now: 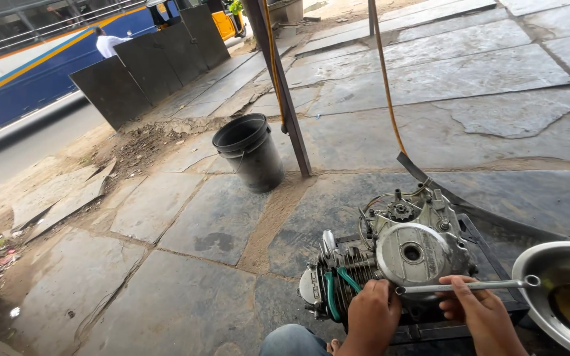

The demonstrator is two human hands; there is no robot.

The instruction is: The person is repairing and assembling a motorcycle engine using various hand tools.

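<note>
Steel-grey and slim, a long ring spanner (470, 286) lies nearly level across the lower right of the head view, its long axis running left to right and rising very slightly toward the right, where its ring end (531, 281) hangs over the rim of a metal basin (529, 264). Its left end (401, 290) sits against the lower edge of the round silver side cover (411, 254) of a motorcycle engine (390, 257). The right hand (479, 313) is curled under the shank near its middle, fingers bent closed round it from below and the thumb on top, so the tool is firmly held. The left hand (372, 313) rests just left of the spanner's working end, its fingers folded loosely against the engine case below the cover; whether they pinch anything there cannot be made out. A green hose (331, 293) curves over the cooling fins beside that hand. The engine stands on a dark tray (489, 254) on stone paving (186, 264), with a black bucket (251, 151) well apart behind it, beside a slanted metal post (285, 92).
</note>
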